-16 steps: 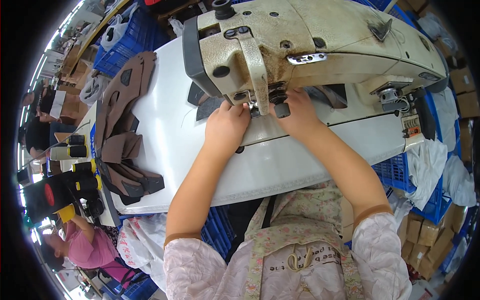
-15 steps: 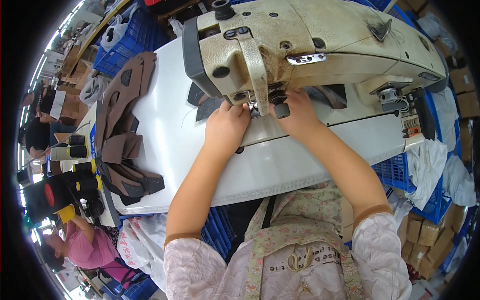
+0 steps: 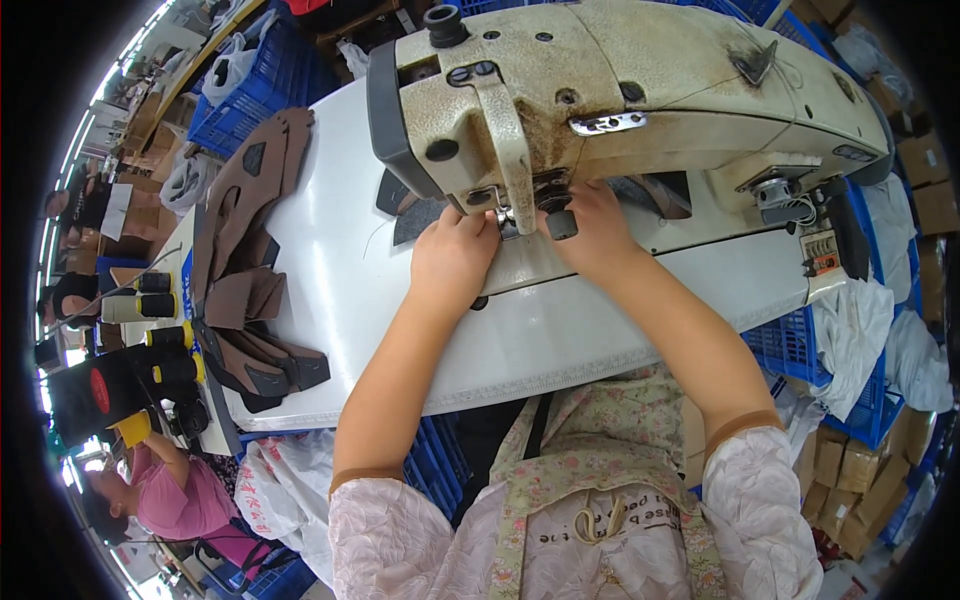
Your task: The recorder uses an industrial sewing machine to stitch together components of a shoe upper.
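Note:
A dark grey and brown shoe-upper piece (image 3: 416,222) lies flat beneath the head of a cream sewing machine (image 3: 560,100). One end of it juts out left of the machine head, and more shows behind my right hand. My left hand (image 3: 453,258) is closed on the piece, its fingertips bunched close to the presser foot (image 3: 508,220). On the other side of the needle area, my right hand (image 3: 598,238) bears on the same piece with bent fingers, partly hidden behind the machine head and a black knob. The stitching point itself is covered by the hands.
Stacked brown and grey cut pieces (image 3: 240,230) lie along the left of the white table (image 3: 350,310). Thread spools (image 3: 155,305) stand farther left, near a person in pink (image 3: 185,495). Blue crates (image 3: 790,345) and cardboard boxes (image 3: 850,480) are at the right.
Both hands stay in nearly the same place by the presser foot. The piece behind my right hand appears shifted very slightly left.

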### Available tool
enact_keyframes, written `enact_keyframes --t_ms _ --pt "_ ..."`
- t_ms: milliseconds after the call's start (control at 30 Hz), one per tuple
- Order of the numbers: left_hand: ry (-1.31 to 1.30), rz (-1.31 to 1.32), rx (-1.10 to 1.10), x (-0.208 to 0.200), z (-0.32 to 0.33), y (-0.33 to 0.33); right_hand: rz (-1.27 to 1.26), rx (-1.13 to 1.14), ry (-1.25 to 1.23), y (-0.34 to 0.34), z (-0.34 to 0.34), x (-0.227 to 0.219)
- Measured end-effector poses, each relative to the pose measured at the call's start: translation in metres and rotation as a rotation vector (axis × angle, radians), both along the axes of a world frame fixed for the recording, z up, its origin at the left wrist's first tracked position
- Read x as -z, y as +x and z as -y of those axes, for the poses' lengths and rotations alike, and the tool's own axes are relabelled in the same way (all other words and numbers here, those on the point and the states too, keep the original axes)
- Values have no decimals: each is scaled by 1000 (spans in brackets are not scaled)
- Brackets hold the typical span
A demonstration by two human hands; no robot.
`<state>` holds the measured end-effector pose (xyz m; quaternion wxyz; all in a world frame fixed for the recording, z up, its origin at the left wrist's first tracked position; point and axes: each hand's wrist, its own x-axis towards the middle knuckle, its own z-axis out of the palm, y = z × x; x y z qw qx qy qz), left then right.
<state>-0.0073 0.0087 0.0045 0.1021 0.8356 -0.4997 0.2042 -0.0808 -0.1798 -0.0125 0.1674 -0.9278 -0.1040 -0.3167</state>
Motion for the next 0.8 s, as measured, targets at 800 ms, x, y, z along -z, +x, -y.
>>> enact_keyframes --t_ms 800 --pt "3 -182 -133 7 -9 11 64 263 110 -196 99 -37"
